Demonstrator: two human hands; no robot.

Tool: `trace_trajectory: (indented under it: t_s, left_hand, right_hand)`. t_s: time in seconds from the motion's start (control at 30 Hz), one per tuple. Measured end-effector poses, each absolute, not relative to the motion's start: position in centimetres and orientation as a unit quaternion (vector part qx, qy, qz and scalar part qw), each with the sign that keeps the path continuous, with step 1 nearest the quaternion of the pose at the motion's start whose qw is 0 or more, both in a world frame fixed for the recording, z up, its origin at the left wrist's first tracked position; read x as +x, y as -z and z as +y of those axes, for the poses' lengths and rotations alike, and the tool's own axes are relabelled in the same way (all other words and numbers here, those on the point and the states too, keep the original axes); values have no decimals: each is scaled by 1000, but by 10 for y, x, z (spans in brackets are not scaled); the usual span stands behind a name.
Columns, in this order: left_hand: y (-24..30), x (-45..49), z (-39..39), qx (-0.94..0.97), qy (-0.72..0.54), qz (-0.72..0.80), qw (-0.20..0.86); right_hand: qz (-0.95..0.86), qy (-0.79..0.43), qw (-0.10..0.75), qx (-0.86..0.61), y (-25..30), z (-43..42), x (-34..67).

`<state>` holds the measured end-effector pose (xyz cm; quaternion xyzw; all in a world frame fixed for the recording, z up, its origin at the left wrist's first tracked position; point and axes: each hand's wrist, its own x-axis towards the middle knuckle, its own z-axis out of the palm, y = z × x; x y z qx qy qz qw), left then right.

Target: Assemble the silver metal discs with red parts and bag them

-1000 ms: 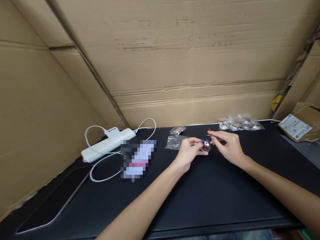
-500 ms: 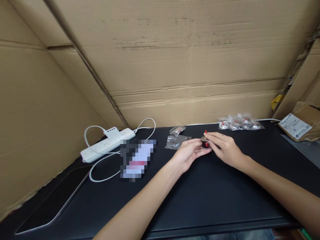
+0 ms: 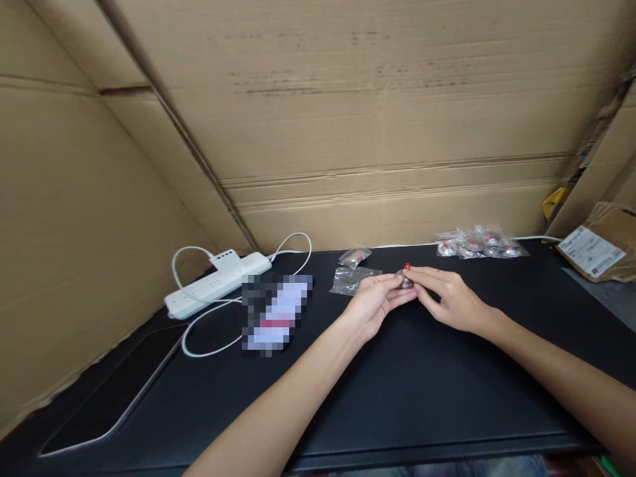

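Observation:
Between my two hands is a small round silvery metal piece with a red tab (image 3: 407, 281) on top, bell-like in shape. My left hand (image 3: 373, 303) is closed on it from the left, thumb above and fingers beneath. My right hand (image 3: 450, 295) grips it from the right, its fingertips at the red tab and its thumb by the rim. The fingers cover part of the piece. Just left of my left hand lie a flat clear plastic bag (image 3: 346, 281) and a smaller bag with a silvery and red item (image 3: 354, 257) in it.
Several bagged silvery and red pieces (image 3: 479, 244) lie at the back right, near a labelled cardboard box (image 3: 596, 245). On the left are a white power strip (image 3: 213, 285) with cables, a pixelated patch (image 3: 278, 315) and a dark flat tablet-like panel (image 3: 116, 391). Cardboard walls (image 3: 348, 132) surround the black table.
The piece's silvery top has come down, and the dark and red lower part that showed beneath it is hidden now. The view has shifted slightly.

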<state>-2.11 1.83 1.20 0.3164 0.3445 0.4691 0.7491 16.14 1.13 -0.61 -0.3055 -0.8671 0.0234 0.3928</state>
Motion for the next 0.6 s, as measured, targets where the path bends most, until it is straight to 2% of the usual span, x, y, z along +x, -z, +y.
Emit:
trace_trajectory:
  t_s: [0.17, 0.27, 0.37, 0.5, 0.6]
  left_hand:
    - [-12, -21, 17, 349, -474, 349, 729]
    - [-12, -20, 17, 368, -474, 355, 717]
    - [-12, -19, 15, 398, -463, 370, 701]
    - [-14, -16, 10, 445, -444, 374, 682]
    - [-16, -16, 8, 469, -435, 382, 667]
  right_hand:
    - [-843, -37, 445, -301, 0, 6, 158]
    - [-782, -77, 503, -360, -2, 6, 156]
    - [-712, -191, 528, -422, -1, 13, 156]
    - [-646, -390, 502, -423, 6, 24, 160]
    - [-605, -457, 502, -415, 7, 27, 162]
